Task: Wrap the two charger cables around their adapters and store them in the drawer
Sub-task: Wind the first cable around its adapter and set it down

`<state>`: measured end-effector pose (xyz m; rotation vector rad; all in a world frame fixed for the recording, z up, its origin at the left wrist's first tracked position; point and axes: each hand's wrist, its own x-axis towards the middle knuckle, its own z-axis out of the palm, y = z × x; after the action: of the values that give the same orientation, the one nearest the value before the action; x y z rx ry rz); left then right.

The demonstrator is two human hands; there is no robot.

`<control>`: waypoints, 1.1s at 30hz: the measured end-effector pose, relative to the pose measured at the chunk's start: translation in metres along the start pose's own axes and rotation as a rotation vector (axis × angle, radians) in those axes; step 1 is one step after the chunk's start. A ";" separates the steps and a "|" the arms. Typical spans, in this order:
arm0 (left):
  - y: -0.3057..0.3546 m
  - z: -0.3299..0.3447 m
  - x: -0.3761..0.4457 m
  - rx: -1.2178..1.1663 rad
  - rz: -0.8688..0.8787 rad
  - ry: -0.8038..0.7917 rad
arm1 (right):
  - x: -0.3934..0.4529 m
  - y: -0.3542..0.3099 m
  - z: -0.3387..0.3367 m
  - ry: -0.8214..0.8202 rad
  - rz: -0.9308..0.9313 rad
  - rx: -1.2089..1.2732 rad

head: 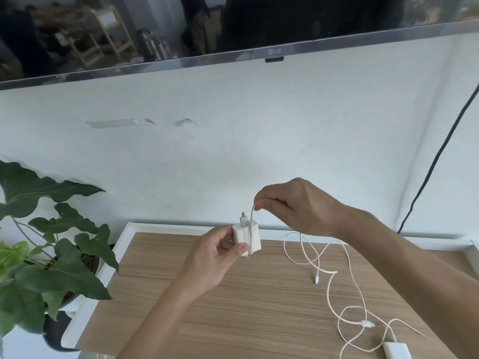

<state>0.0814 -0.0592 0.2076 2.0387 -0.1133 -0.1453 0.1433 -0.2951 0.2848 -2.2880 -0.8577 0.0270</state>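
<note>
A white square adapter (246, 235) is held above the wooden top by my left hand (215, 257), thumb and fingers around its left side. A thin white cable (251, 224) runs down the adapter's front face. My right hand (295, 206) pinches this cable just above the adapter. The rest of the cable (329, 278) trails in loose loops over the right part of the top. A second white adapter (396, 351) lies at the bottom right edge with its own cable plugged in. No drawer is in view.
The wooden top (207, 307) has a white raised rim (160, 226). A potted plant (46, 255) with big green leaves stands off its left side. A wall-mounted television (207, 29) hangs above. A black cord (438, 156) runs down the wall at right.
</note>
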 end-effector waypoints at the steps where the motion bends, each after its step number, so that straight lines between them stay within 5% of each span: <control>1: 0.003 0.002 -0.002 -0.018 0.019 -0.026 | 0.002 0.003 -0.003 0.003 0.039 0.029; 9: 0.034 0.003 -0.012 -0.323 0.098 -0.193 | 0.009 0.025 -0.009 -0.126 0.311 0.409; 13: 0.048 -0.001 -0.011 -0.534 0.148 -0.138 | 0.004 0.042 0.004 -0.113 0.377 0.787; 18: 0.058 -0.008 -0.002 -0.763 0.174 -0.066 | -0.016 0.054 0.044 -0.071 0.441 0.937; 24: 0.048 -0.024 0.008 -0.817 0.117 0.105 | -0.050 0.049 0.071 -0.164 0.508 0.748; 33: 0.020 -0.022 0.019 -0.689 -0.016 0.258 | -0.072 -0.006 0.039 -0.209 0.254 0.348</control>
<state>0.1028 -0.0513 0.2341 1.3547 0.1052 0.0670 0.0742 -0.3104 0.2435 -2.0693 -0.6021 0.4971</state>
